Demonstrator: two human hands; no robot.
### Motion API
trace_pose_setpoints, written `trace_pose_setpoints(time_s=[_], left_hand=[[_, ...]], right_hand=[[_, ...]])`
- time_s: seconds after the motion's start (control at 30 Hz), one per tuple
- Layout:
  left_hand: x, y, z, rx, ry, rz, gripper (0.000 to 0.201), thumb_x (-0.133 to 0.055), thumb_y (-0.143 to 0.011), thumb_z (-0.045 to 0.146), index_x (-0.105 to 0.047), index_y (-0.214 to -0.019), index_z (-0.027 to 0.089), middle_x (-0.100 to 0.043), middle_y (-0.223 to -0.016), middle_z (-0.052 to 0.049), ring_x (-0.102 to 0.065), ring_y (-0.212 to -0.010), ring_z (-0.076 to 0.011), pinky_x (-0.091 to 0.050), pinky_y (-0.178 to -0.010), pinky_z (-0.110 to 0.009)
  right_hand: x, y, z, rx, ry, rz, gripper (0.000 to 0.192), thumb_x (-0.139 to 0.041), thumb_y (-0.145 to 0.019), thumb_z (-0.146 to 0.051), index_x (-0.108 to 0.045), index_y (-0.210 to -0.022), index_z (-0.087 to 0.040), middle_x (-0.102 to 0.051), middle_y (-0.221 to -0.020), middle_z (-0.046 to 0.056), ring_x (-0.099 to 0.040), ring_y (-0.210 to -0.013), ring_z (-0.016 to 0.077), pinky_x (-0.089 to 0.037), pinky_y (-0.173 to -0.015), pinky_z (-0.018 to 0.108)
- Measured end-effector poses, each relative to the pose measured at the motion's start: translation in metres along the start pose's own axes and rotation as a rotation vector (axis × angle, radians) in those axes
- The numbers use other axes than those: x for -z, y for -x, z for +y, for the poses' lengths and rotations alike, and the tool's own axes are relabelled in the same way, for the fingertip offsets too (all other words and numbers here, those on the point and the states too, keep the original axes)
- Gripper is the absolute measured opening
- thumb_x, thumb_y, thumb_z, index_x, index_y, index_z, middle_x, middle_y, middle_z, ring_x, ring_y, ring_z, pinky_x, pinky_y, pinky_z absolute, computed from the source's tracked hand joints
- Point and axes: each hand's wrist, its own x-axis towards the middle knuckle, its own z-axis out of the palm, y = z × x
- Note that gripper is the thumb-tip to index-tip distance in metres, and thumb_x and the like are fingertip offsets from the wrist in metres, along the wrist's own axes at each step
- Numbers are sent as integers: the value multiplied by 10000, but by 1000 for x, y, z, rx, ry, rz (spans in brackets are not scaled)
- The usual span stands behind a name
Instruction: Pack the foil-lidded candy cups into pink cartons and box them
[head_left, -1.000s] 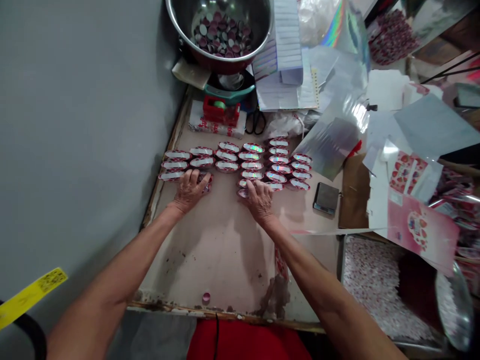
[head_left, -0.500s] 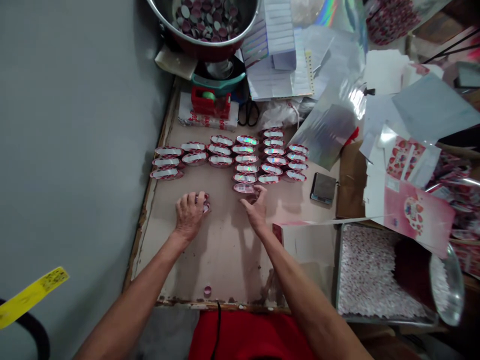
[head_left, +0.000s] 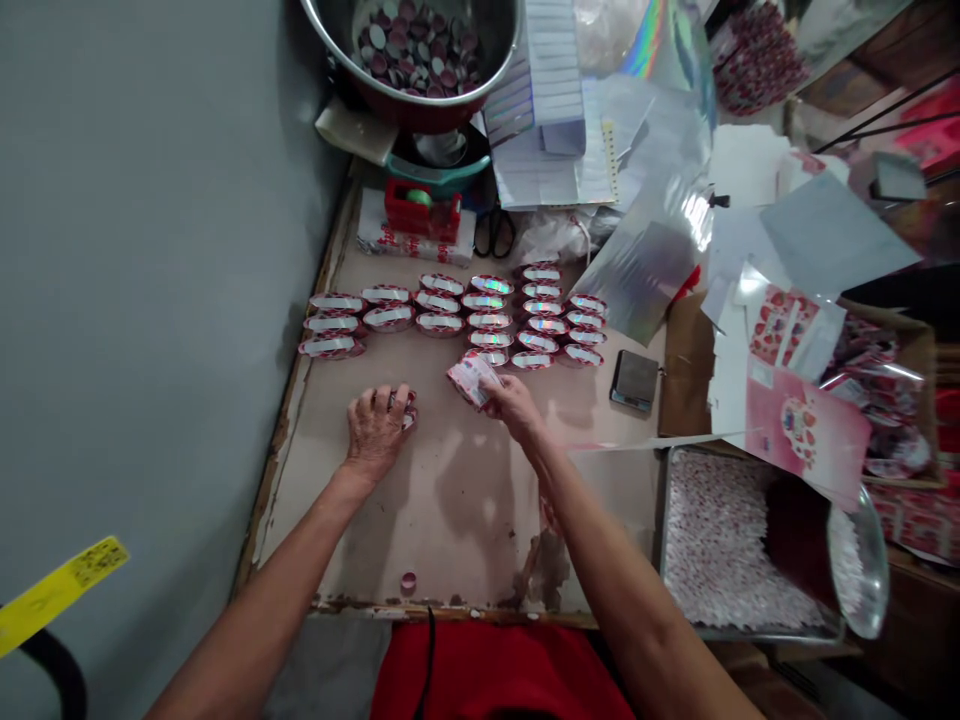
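Several small round red-and-white packs [head_left: 465,310] with shiny tops stand in rows across the far part of a worn board table [head_left: 420,500]. My left hand [head_left: 375,425] rests palm down on one such pack [head_left: 409,410], fingers curled over it. My right hand [head_left: 510,400] holds another pack [head_left: 471,378] tilted on its side, lifted just in front of the rows.
A metal bowl [head_left: 420,50] of round caps stands at the far edge, with a red tape holder [head_left: 421,210] and scissors [head_left: 495,232] below it. Foil sheets and printed paper [head_left: 795,400] lie at right, beside a small dark scale [head_left: 634,380] and a tray [head_left: 720,540]. A grey wall [head_left: 150,250] runs along the left.
My left hand drew a pack back from the rows toward me. My right hand took the nearest pack out of its row, lifted it and tipped it on its side.
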Motion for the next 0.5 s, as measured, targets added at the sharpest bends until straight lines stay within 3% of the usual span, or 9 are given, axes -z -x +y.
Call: trace_pose_setpoints(time_s=[0.07,0.13,0.23,0.3,0.37,0.5], left_hand=[[12,-4,6,14,16,16,779,-843,-842,485,-548,-1492,172,-519,-1507,-309,-436,-1450,-521,-308,-1164,-775],[25,-18,13,-10,104,29,836,-870,-801,539,-546,-1476,166,-473,-1563,-317,-383,-1503,-535,-316,-1177,-765],[31,-59,28,-148,349,25,408,-686,-963,287,-614,-1353,189,-599,-1478,-206,-542,-1424,-361,-445,-1188,-539],[22,-92,42,-199,483,-3,371,-591,-926,100,-630,-1286,185,-675,-1365,-154,-635,-1301,-280,-499,-1137,-433],[8,-121,58,-163,538,-65,430,-575,-860,29,-626,-1261,176,-720,-1265,-138,-685,-1189,-271,-541,-1051,-404],[-15,-142,77,-99,496,-143,443,-508,-859,-5,-651,-1226,196,-753,-1144,-117,-719,-1064,-277,-544,-923,-370]], right_hand=[[6,-4,-17,-109,-66,-92,437,-911,-703,-469,-613,-820,-170,-579,-581,-43,-414,-446,51,-307,-416,157],[13,-5,-27,-210,-128,-84,363,-928,-709,-363,-640,-798,-161,-562,-553,-58,-370,-425,34,-270,-391,144],[21,-3,-28,-346,-156,-7,297,-912,-749,-295,-651,-807,-164,-539,-516,-77,-303,-390,22,-228,-362,134],[23,-6,-22,-374,-161,33,329,-901,-780,-321,-607,-762,-175,-495,-482,-92,-277,-371,18,-223,-357,129],[22,-12,-16,-363,-169,90,415,-881,-821,-390,-528,-716,-199,-434,-450,-110,-265,-352,19,-215,-352,130],[17,-22,-7,-321,-191,234,437,-719,-964,-511,-471,-745,-226,-414,-430,-103,-347,-326,52,-246,-341,144]])
